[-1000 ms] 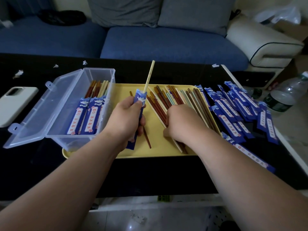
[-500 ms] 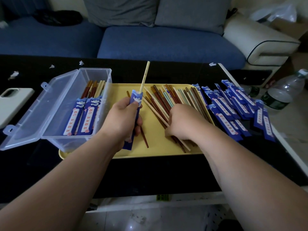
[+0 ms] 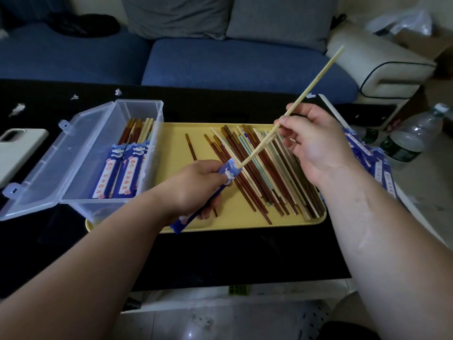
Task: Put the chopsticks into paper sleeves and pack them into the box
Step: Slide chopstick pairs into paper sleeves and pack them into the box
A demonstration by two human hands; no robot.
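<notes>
Black table (image 3: 220,253) is set before a blue sofa (image 3: 232,62). A blue paper sleeve (image 3: 226,171) is gripped in the left hand (image 3: 196,190), with the fingers curled round its middle and its open mouth tilted up and rightward over a yellow tray (image 3: 171,143). A pale chopstick (image 3: 316,77) is pinched between thumb and fingertips of the right hand (image 3: 316,143), which is raised above the tray's right half. Its lower tip is held at the sleeve's mouth, where a second pale stick (image 3: 259,149) is seen protruding.

Loose chopsticks (image 3: 257,182), brown, pale and green, are fanned across the tray. A clear plastic box (image 3: 137,104) is placed at the tray's left end, its lid (image 3: 49,168) swung open to the left. Sleeved chopsticks (image 3: 122,168) are laid inside it. Spare sleeves (image 3: 377,165) are piled right of the tray, partly hidden by the right forearm.
</notes>
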